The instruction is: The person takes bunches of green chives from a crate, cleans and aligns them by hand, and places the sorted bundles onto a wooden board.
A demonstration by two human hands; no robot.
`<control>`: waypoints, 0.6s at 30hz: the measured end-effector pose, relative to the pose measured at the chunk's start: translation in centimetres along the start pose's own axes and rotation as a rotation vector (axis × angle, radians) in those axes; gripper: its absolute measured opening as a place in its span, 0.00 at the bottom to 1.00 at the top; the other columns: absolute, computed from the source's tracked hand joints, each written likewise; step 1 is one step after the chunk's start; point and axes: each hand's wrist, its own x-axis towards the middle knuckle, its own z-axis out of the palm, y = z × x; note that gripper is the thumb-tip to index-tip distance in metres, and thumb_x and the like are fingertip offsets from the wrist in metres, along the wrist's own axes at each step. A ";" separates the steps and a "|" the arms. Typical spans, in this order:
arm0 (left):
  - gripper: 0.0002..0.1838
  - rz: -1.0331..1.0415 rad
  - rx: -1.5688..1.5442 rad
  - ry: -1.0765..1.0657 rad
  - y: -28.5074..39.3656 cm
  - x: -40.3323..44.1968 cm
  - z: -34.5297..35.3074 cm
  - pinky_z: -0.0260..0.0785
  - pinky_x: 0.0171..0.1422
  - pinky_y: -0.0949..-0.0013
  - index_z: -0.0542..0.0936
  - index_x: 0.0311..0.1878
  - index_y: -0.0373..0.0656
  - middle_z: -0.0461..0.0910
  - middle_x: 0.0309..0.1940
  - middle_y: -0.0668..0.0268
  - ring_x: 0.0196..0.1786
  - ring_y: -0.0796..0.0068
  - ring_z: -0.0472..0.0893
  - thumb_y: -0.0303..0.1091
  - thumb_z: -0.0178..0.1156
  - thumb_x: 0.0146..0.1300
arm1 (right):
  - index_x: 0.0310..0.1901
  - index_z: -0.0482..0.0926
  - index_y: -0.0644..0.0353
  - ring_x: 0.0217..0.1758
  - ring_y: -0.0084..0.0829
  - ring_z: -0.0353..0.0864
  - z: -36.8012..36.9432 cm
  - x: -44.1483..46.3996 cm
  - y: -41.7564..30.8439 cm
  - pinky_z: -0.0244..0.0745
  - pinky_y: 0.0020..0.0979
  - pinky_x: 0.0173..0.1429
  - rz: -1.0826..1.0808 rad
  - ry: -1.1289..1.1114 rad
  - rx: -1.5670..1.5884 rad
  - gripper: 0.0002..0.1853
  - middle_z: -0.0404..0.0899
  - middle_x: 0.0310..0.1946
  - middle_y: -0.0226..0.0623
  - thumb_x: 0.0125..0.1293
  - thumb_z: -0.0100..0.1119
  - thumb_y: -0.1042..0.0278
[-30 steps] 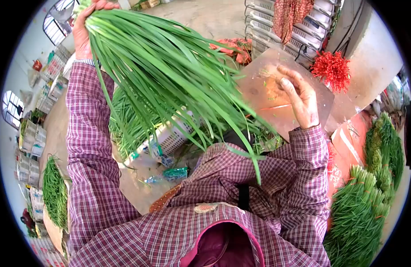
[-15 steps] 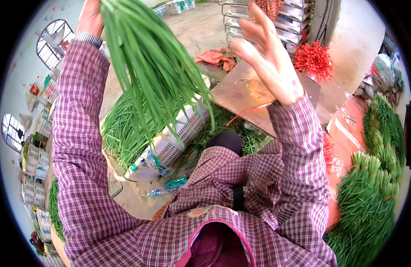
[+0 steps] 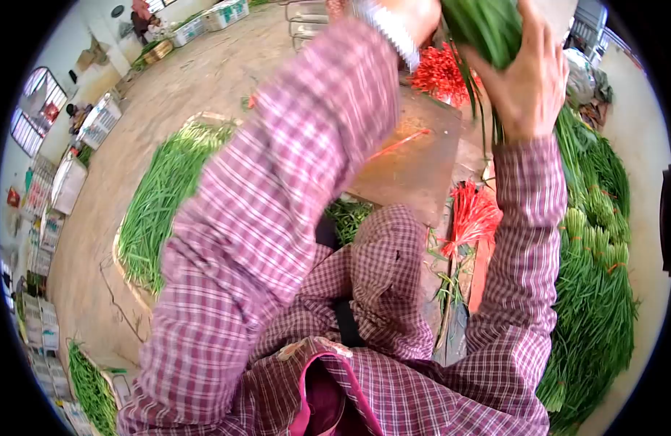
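My left hand (image 3: 412, 20) is at the top edge, partly cut off and blurred, against the side of a bunch of long green garlic chives (image 3: 488, 29). The bunch is held up in the air, its upper part out of frame. My right hand (image 3: 531, 87) wraps round it from the right, thumb on one side and fingers on the other. A few loose blades hang below. Red ties (image 3: 444, 73) lie in a heap just beneath the hands, and another bundle of red ties (image 3: 472, 216) sits nearer my knee.
A brown board (image 3: 412, 163) stands in front of my knees. Tied bunches of chives (image 3: 593, 320) are piled at the right. Loose chives (image 3: 161, 196) lie in a container on the left. White baskets (image 3: 99, 120) line the left wall. A person (image 3: 143, 18) is at the far back.
My left hand has swung the chives from the upper left to the right. My right hand, open before, has closed round the bunch. The view has turned with them.
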 end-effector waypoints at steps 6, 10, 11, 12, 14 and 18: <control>0.23 -0.351 -0.169 0.451 -10.9 -9.2 -9.9 0.77 0.49 0.59 0.70 0.55 0.43 0.76 0.39 0.65 0.43 0.66 0.80 0.28 0.64 0.56 | 0.69 0.65 0.34 0.59 0.38 0.72 5.4 -13.6 2.3 0.64 0.46 0.64 0.009 -0.345 0.112 0.52 0.72 0.58 0.31 0.37 0.79 0.57; 0.14 -0.505 -0.085 0.735 -13.7 -13.3 -19.4 0.76 0.53 0.58 0.72 0.47 0.45 0.77 0.37 0.64 0.44 0.65 0.80 0.30 0.63 0.59 | 0.72 0.57 0.31 0.64 0.42 0.68 9.7 -20.8 -0.6 0.61 0.51 0.66 0.228 -0.748 0.289 0.58 0.67 0.62 0.33 0.34 0.80 0.56; 0.12 -0.524 -0.097 0.811 -14.0 -14.0 -21.6 0.76 0.52 0.58 0.73 0.44 0.45 0.77 0.36 0.65 0.43 0.65 0.80 0.30 0.63 0.59 | 0.73 0.56 0.31 0.65 0.43 0.67 10.9 -21.8 -1.0 0.60 0.52 0.66 0.280 -0.806 0.359 0.59 0.67 0.62 0.33 0.35 0.79 0.57; 0.10 -0.503 -0.127 0.808 -14.5 -14.8 -23.6 0.76 0.52 0.58 0.74 0.41 0.45 0.78 0.34 0.65 0.43 0.65 0.80 0.31 0.64 0.58 | 0.73 0.56 0.30 0.64 0.43 0.67 11.9 -22.1 -1.4 0.61 0.52 0.66 0.260 -0.799 0.385 0.59 0.67 0.62 0.34 0.35 0.79 0.57; 0.05 -0.478 -0.175 0.856 -14.8 -15.6 -25.7 0.76 0.51 0.58 0.76 0.35 0.44 0.79 0.31 0.66 0.41 0.64 0.80 0.30 0.63 0.58 | 0.72 0.56 0.28 0.62 0.45 0.69 13.3 -22.2 -1.9 0.63 0.50 0.64 0.237 -0.863 0.379 0.56 0.69 0.61 0.37 0.38 0.77 0.59; 0.07 -0.459 -0.097 0.824 -14.3 -14.6 -30.9 0.76 0.50 0.56 0.77 0.33 0.44 0.79 0.30 0.64 0.39 0.64 0.80 0.33 0.64 0.54 | 0.71 0.58 0.25 0.55 0.46 0.74 16.6 -21.1 -3.7 0.69 0.48 0.58 0.211 -0.907 0.341 0.50 0.72 0.52 0.39 0.46 0.73 0.61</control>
